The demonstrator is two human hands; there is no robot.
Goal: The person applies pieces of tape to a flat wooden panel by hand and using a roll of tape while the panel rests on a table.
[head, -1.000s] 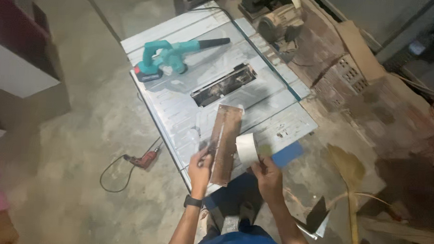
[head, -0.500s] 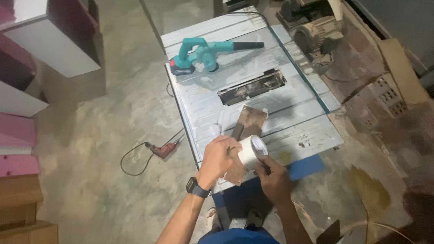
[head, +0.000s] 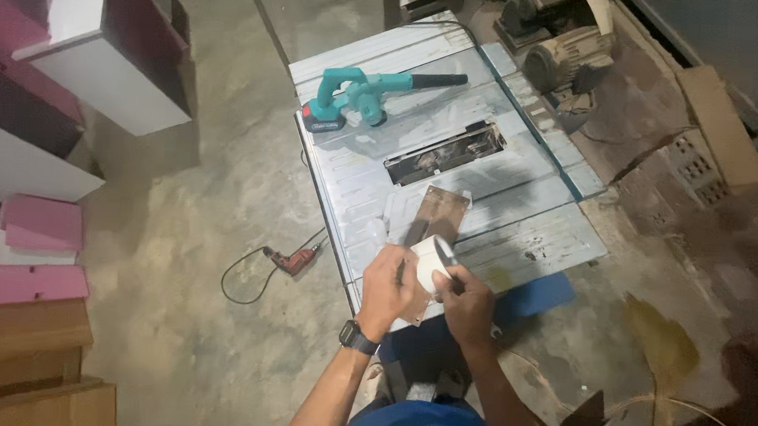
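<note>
My left hand (head: 386,283) and my right hand (head: 466,304) both grip a white roll of tape (head: 432,260) held over the near edge of a metal saw table (head: 516,193). A dark watch sits on my left wrist. Under the roll lies a brown rectangular panel (head: 441,213) on the table, partly hidden by my hands. A slot with the saw blade (head: 446,154) opens in the middle of the table. A teal cordless blower (head: 363,97) lies at the far left of the table.
A red corded drill (head: 290,259) lies on the concrete floor left of the table. White and pink cabinets (head: 79,64) and wooden boards (head: 23,359) stand at the left. Motors, bricks and scrap (head: 573,64) crowd the right. A blue object (head: 533,296) sits below the table's near edge.
My view has shifted so the table sits further right. My left hand came off the brown panel and joined my right hand on the tape roll.
</note>
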